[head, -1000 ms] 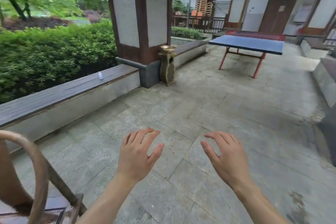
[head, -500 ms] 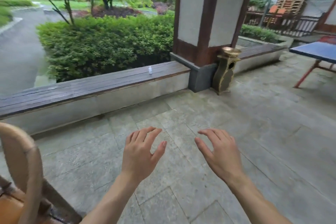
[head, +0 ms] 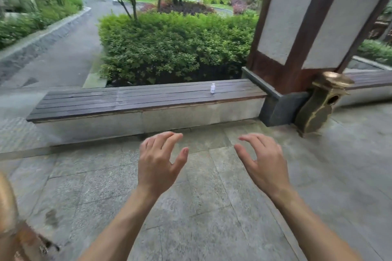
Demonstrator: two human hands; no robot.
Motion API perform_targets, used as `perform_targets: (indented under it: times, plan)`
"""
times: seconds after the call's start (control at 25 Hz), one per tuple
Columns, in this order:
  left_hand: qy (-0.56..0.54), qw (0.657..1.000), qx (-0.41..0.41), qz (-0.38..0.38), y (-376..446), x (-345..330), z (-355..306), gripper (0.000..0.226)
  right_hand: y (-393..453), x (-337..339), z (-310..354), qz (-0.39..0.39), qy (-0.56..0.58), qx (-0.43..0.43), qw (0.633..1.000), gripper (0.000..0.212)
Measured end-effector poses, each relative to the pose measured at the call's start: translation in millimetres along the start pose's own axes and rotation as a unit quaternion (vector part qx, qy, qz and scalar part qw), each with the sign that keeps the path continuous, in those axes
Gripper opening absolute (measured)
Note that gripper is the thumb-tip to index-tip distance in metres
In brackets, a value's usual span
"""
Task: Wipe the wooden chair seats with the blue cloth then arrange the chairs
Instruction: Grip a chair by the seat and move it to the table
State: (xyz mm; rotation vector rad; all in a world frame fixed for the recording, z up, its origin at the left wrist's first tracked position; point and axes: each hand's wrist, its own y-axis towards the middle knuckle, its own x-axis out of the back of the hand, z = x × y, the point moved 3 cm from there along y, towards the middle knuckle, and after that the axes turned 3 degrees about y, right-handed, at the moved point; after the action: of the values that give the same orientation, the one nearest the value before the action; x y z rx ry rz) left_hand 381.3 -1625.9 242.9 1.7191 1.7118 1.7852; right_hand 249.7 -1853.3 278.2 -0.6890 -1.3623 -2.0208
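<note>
Chair [head: 8,214] edge blurred, tan-brown, bottom left

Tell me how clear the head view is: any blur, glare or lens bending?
Head view: soft daylight, no glare; both hands, left hand and right hand, fairly sharp; chair at lower left and brass stand smeared by motion; pillar leans from wide-angle distortion.

Two hands [head: 212,161], one bottle [head: 212,88], one bench [head: 127,99]

Grey stone paving [head: 212,207] runs to a low wooden-topped bench [head: 137,101] carrying a small white bottle [head: 213,88]. A white pillar [head: 307,17] with dark wooden trim rises at right, a brass-coloured stand [head: 320,108] beside its base. A hedge [head: 174,48], trees and a paved path [head: 63,53] lie beyond in soft daylight.
</note>
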Motion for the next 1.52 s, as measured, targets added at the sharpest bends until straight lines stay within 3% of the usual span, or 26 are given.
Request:
perform_targets:
  times: [0.32,0.6,0.88,1.2,1.52]
  plan:
    - [0.137,0.982,0.114,-0.057,88,-59,110,0.045,187,-172,-3,0.037,0.148,0.134,0.979,0.038]
    - [0.288,0.923,0.237,-0.097,131,-52,192,0.044,307,-306,77,0.114,0.282,0.266,0.915,0.037]
    - [0.424,0.808,0.373,-0.168,92,23,272,0.042,313,-407,249,0.209,0.406,0.399,0.795,0.039]
    - [0.483,0.7,0.492,-0.187,51,65,310,0.049,294,-473,374,0.298,0.465,0.496,0.67,0.04]
    - [0.576,0.495,0.611,-0.224,11,67,308,0.046,240,-520,472,0.403,0.524,0.593,0.46,0.043]
